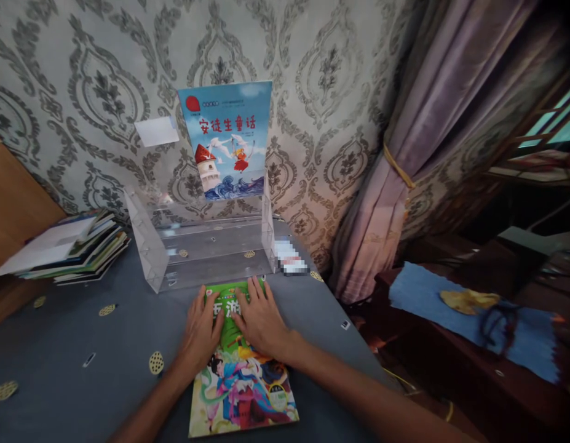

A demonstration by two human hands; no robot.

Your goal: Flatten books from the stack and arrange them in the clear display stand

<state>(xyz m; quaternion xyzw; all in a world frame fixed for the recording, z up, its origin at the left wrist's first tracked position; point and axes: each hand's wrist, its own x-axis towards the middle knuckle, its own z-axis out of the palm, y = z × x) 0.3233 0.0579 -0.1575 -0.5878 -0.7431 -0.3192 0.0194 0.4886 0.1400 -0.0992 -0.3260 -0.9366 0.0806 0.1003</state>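
A green picture-covered book (242, 394) lies flat on the table in front of me, its lower cover showing colourful figures. My left hand (202, 323) rests on the upper left part of the cover, fingers stretched out. On the upper right part lies my right hand (261, 320), palm down with its fingers extended. Both hands partly hide the large white title. Just beyond the book stands a clear plastic stepped rack (211, 246). A blue book (232, 144) stands upright at the rack's back right, its cover facing me.
A stack of books and papers (77, 246) sits at the left on the dark patterned tablecloth (109, 357). A white card (156, 131) is at the rack's back left. Right of the table hang purple curtains (381, 209); a blue cloth (473, 320) lies on furniture beyond.
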